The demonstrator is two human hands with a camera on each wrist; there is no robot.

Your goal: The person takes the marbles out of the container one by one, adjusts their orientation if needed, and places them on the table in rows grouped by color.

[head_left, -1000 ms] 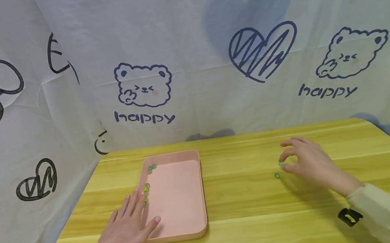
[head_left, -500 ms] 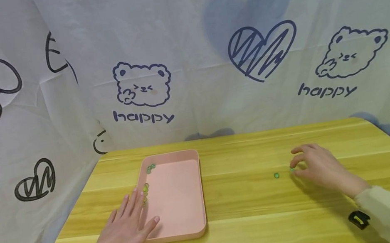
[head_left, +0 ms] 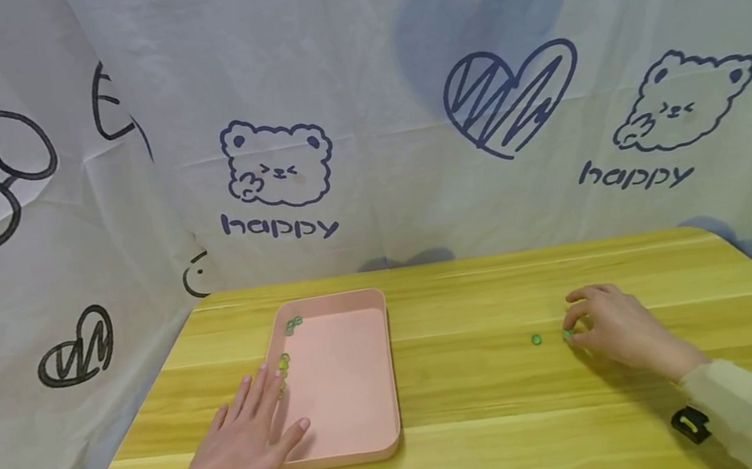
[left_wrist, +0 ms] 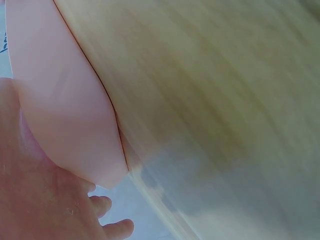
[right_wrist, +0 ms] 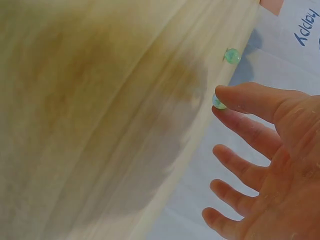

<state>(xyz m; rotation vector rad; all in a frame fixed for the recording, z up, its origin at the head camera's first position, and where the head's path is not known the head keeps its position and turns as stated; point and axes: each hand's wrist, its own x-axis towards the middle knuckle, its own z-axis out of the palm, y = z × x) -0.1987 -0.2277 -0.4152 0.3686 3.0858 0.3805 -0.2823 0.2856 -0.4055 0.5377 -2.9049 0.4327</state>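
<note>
Between thumb and forefinger, my right hand (head_left: 616, 328) pinches a green glass marble (right_wrist: 218, 102) at the right of the table; its other fingers are spread. A second green marble (head_left: 536, 339) lies on the wood just to the left of that hand. My left hand (head_left: 233, 450) rests with straight fingers over the left rim of a pink tray (head_left: 372, 455). Inside the tray, several yellow-green marbles (head_left: 283, 364) line the left wall by the fingertips. A few green marbles (head_left: 293, 325) sit in its far left corner.
The wood-grain table (head_left: 471, 382) reaches back to a white cloth (head_left: 397, 182) printed with bears and hearts. Another cloth side (head_left: 129, 239) hangs along the left. A black band with a clasp (head_left: 690, 424) is at the right sleeve.
My right hand has moved right and slightly toward me with the pinched marble, lowering to the table beside the other marble. The left hand has stayed on the tray.
</note>
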